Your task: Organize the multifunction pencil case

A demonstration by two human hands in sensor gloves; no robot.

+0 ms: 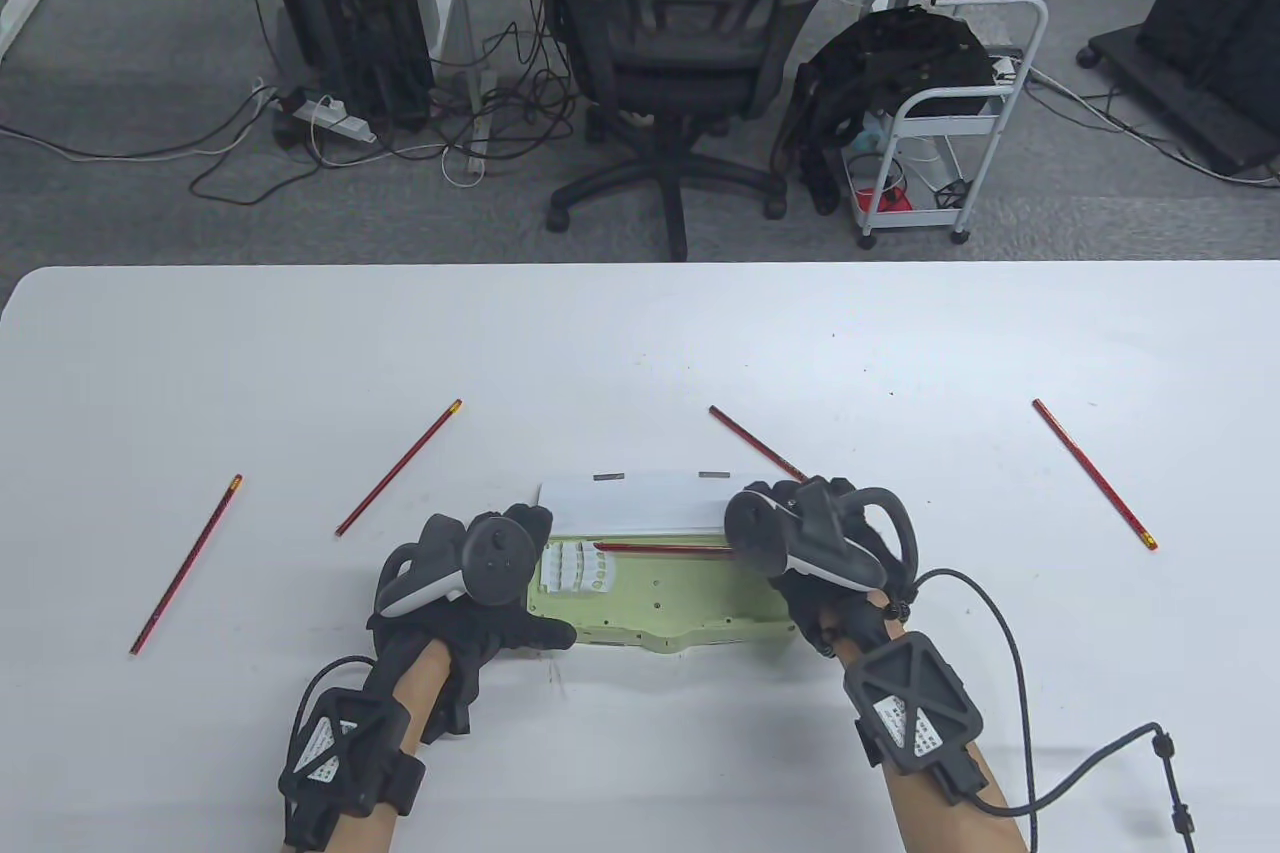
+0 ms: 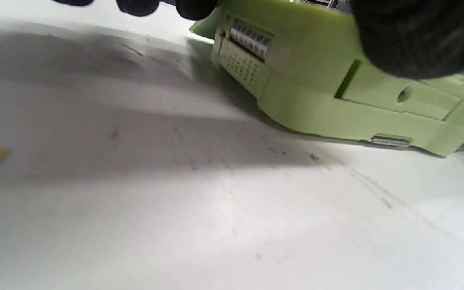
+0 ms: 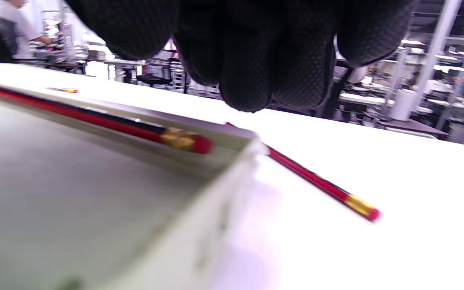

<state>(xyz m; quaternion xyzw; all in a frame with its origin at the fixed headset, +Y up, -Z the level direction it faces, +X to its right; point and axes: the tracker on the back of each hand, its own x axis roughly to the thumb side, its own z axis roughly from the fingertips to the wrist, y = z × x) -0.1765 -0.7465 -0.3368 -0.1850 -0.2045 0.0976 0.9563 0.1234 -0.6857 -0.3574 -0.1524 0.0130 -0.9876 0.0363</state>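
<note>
The green pencil case [image 1: 680,598] lies open near the table's front middle, with its white lid [image 1: 640,501] raised at the back. One red pencil [image 1: 662,548] lies inside along the back wall; it also shows in the right wrist view [image 3: 95,117]. My left hand [image 1: 525,583] holds the case's left end, with the thumb [image 2: 417,36] pressed on the case's green front [image 2: 316,88]. My right hand [image 1: 775,538] hovers over the case's right end. Its fingers [image 3: 256,60] hang above the pencil's eraser end and hold nothing.
More red pencils lie loose on the white table [image 1: 640,343]: one at the far left [image 1: 185,565], one left of the case [image 1: 398,468], one just behind the case's right end [image 1: 757,444] [image 3: 320,185], one at the right [image 1: 1093,473]. An office chair [image 1: 680,43] stands beyond the far edge.
</note>
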